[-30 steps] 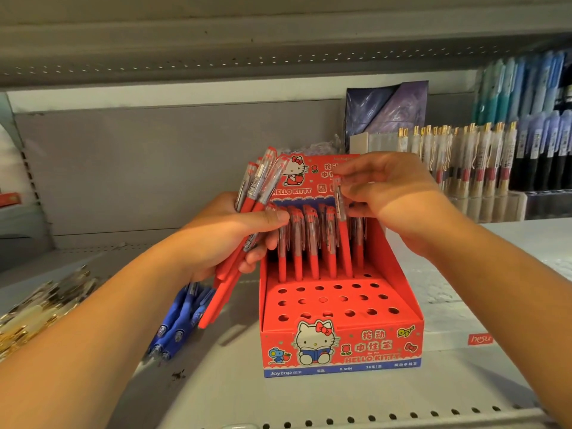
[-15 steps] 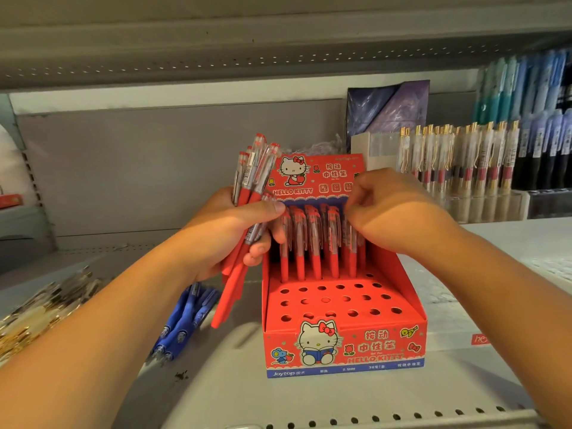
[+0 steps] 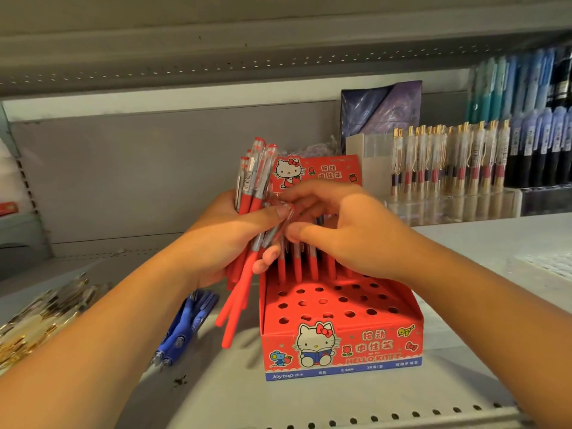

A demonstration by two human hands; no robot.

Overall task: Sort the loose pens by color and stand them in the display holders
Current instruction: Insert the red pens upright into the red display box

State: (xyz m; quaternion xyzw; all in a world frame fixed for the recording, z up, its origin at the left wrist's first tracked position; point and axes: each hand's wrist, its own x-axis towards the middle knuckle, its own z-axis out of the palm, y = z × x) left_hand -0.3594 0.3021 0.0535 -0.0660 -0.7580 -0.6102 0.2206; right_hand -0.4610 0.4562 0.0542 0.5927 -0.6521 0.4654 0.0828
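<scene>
My left hand (image 3: 226,239) grips a bundle of red pens (image 3: 252,187), caps up, just left of the red Hello Kitty display holder (image 3: 340,345). My right hand (image 3: 346,230) has come over to the bundle and pinches one of its pens between thumb and fingers at mid-barrel. Several red pens (image 3: 297,267) stand in the holder's back row, partly hidden behind my right hand. The front rows of holes are bare. Several blue pens (image 3: 185,326) lie loose on the shelf under my left wrist.
A heap of gold-trimmed clear pens (image 3: 40,317) lies at the far left. Clear racks of gold-clipped pens (image 3: 448,162) and blue and dark pens (image 3: 532,119) stand at the back right. A purple packet (image 3: 380,109) leans behind the holder. The shelf lip (image 3: 371,419) runs along the front.
My right hand let go of the pen it set in the back row and moved left to the bundle in my left hand, where it now pinches a pen.
</scene>
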